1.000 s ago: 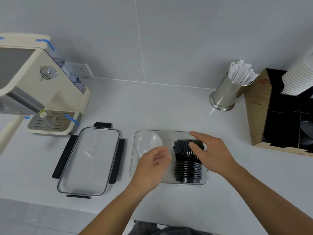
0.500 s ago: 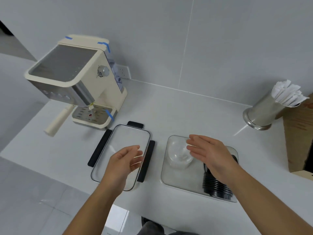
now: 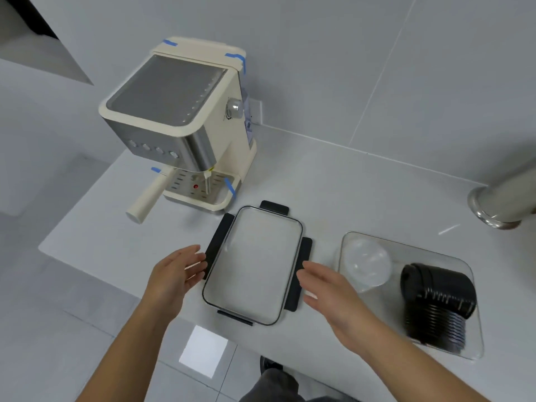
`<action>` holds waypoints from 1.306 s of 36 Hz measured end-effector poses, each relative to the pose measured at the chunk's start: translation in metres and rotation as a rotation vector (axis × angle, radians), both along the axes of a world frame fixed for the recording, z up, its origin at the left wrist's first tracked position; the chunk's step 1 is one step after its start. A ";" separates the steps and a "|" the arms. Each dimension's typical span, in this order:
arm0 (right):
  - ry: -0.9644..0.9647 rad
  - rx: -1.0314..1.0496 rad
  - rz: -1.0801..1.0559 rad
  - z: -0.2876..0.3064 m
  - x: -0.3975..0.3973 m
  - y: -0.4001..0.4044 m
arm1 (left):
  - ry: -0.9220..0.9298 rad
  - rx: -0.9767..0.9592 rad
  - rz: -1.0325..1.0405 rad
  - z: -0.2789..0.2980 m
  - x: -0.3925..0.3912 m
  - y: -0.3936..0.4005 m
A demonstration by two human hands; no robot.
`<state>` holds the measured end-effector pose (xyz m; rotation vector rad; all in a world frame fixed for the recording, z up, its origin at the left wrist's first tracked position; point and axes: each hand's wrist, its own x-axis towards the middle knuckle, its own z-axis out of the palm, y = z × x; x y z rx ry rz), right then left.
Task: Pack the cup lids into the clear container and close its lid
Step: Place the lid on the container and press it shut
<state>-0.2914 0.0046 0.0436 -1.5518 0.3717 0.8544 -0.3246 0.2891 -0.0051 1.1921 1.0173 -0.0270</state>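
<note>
Container lid (image 3: pixel 252 265): clear, black clips; left hand (image 3: pixel 174 278), right hand (image 3: pixel 330 294) spread open, empty, flanking.

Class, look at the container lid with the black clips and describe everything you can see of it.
The container lid is a clear rectangular panel with rounded corners and a dark rim. Four black clips sit on its edges, one per side. It lies flat on the white counter, between the coffee machine and the clear container, apart from both. The left hand and right hand flank it, open; contact is unclear.
</note>
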 end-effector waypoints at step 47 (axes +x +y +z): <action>0.061 -0.194 -0.279 -0.073 -0.015 0.048 | 0.104 0.259 -0.395 -0.035 0.046 0.012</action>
